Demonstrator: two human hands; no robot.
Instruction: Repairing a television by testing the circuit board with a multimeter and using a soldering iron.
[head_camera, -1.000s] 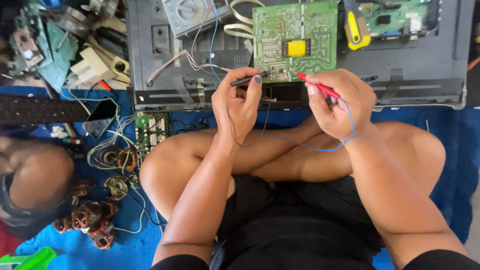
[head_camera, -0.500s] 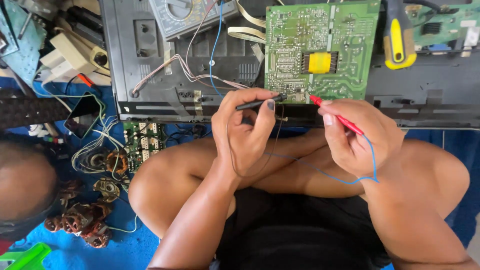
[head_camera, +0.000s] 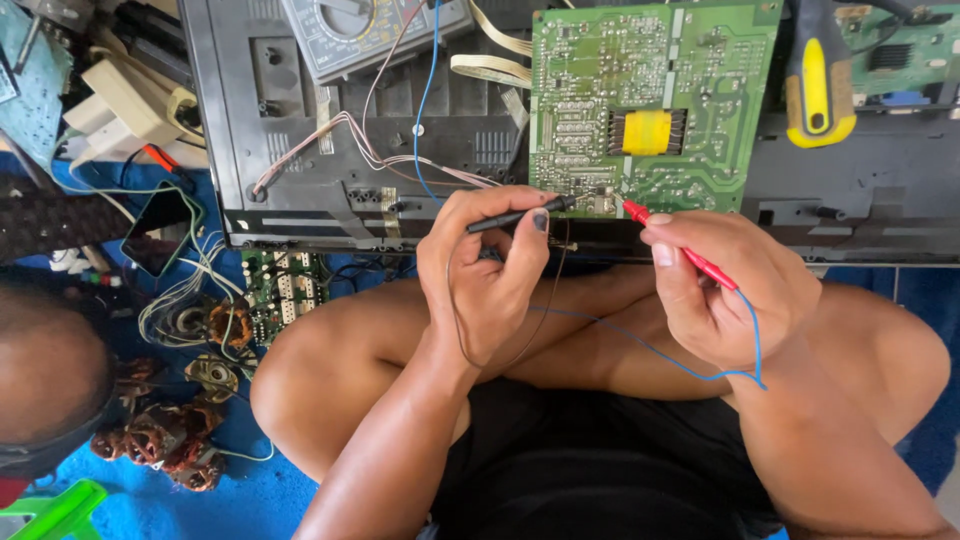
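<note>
My left hand (head_camera: 485, 270) pinches a black test probe (head_camera: 515, 215), its tip touching the lower edge of a green circuit board (head_camera: 650, 70). My right hand (head_camera: 725, 285) grips a red test probe (head_camera: 680, 250) with a blue lead, its tip also against the board's bottom edge, just right of the black tip. The board carries a yellow component (head_camera: 647, 132) in its middle and lies on a dark grey flat chassis (head_camera: 300, 130). An analogue multimeter (head_camera: 365, 30) rests on the chassis behind the hands. I sit cross-legged below.
A yellow-and-black handled tool (head_camera: 818, 85) lies right of the board, beside a second green board (head_camera: 905, 55). Loose wires, a small green board (head_camera: 280, 295), copper motor coils (head_camera: 160, 440) and a phone (head_camera: 160, 240) clutter the blue mat at left. Another person's head (head_camera: 45, 375) shows at the left edge.
The view has closed in on the board and drifted. Both hands have kept their probes at the board's lower edge, with the tips shifting only slightly along it.
</note>
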